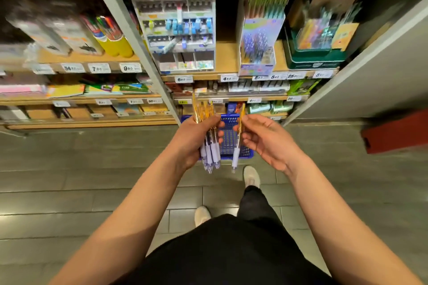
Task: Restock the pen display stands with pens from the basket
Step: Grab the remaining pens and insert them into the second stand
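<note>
Left hand grip: the left hand [194, 139] is curled round a bundle of pens [212, 151], fingers wrapped over the barrels at mid-length.
Bundle count: about four pens, perhaps five; they overlap too much for a firm count.
Bundle position: orange barrels stick up above the fist, and lavender grips and clear tips hang below it, pointing at the floor.
Blue basket: one blue basket [229, 143] on the floor tiles, directly beneath and between the two hands, just in front of the bottom shelf. Its contents are hidden by the hands.
Single pen: one single pen [236, 155] of the same kind, nearly upright, just beside the bundle but apart from it.
Right hand grip: the right hand [268, 139] pinches that pen between thumb and fingertips at the upper barrel, while the other fingers are loosely spread and the palm faces up.
Pen position in the pinch: most of its length hangs below the fingers, tip down.
Display stands: three on the upper shelf. There is a clear acrylic pen display stand [178, 23] with compartments three across, some holding blue items, then a purple card stand [260, 39], then a green stand [317, 58]. All are blurred.
Price labels: a row along each shelf edge.
Shoes: two pale shoes [251, 176] on the tiles.
</note>
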